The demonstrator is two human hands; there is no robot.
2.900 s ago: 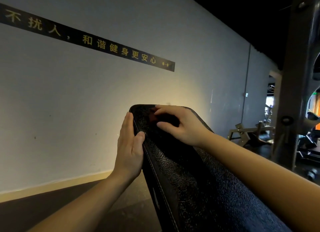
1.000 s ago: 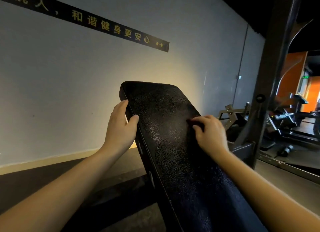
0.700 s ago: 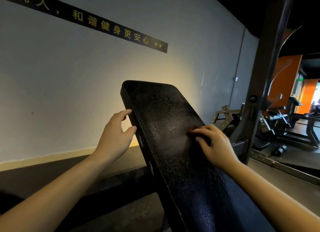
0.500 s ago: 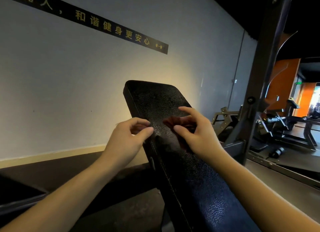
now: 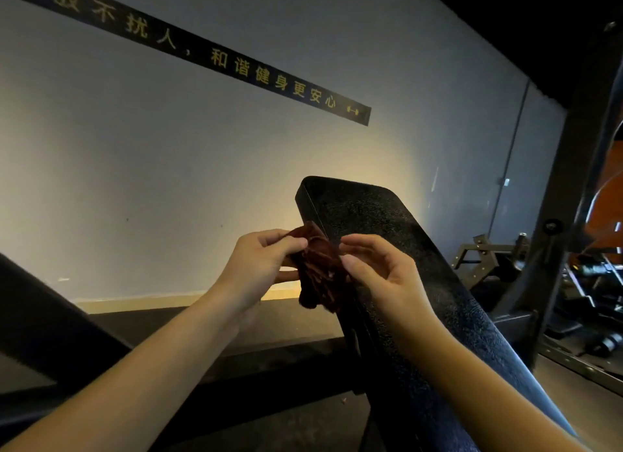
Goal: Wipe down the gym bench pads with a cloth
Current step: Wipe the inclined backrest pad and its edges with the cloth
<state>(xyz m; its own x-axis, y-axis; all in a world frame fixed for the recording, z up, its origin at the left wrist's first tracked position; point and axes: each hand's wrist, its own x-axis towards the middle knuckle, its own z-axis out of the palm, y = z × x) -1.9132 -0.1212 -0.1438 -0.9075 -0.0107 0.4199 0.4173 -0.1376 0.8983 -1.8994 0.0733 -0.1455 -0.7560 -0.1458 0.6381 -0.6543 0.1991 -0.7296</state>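
Observation:
A black textured bench pad [image 5: 387, 236] slopes up from the lower right toward the wall. In front of its left edge hangs a small dark red cloth [image 5: 318, 273], crumpled and lifted off the pad. My left hand [image 5: 259, 263] pinches the cloth's upper left part between thumb and fingers. From the right, my right hand [image 5: 377, 269] holds the cloth with curled fingers. Both hands are level with the pad's upper half, a little to its left.
A grey wall with a black strip of yellow lettering [image 5: 236, 67] stands close behind the bench. A dark steel upright [image 5: 573, 188] rises on the right, with more gym machines [image 5: 593, 283] beyond it. A dark slanted bar [image 5: 50, 320] crosses the lower left.
My right hand lifted the cloth off the pad and brought it left. My left hand let go of the pad's edge and took hold of the cloth. The camera tilted left.

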